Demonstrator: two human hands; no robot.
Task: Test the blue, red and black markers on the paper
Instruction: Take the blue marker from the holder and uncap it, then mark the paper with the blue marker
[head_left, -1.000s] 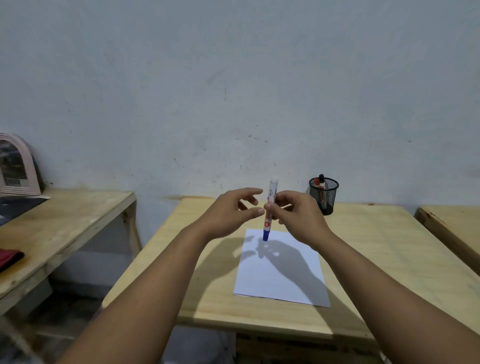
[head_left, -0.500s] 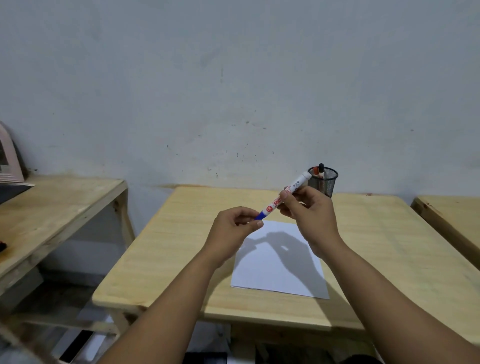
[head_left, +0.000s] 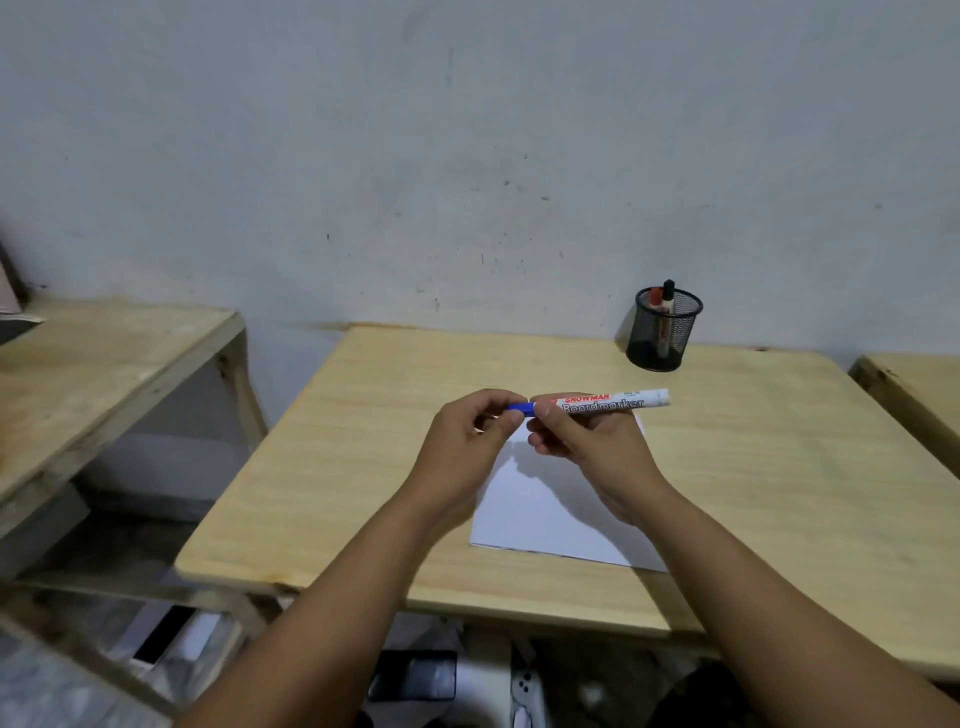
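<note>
I hold the blue marker (head_left: 602, 402) level above the far edge of the white paper (head_left: 545, 514). My right hand (head_left: 587, 441) grips its white barrel. My left hand (head_left: 467, 441) pinches the blue cap (head_left: 521, 408) at the marker's left end; the cap still sits on the marker. The red marker (head_left: 655, 298) and the black marker (head_left: 668, 296) stand in a black mesh cup (head_left: 662, 332) at the back right of the wooden table (head_left: 363, 467).
Another wooden table (head_left: 104, 364) stands to the left across a gap. A third table's corner (head_left: 914, 384) shows at the right. The grey wall runs right behind the tables. Clutter lies on the floor below the table's near edge.
The marker swung from upright to level, with the blue cap now pointing left. My left hand came in and closed on the cap. My view tilted down.
</note>
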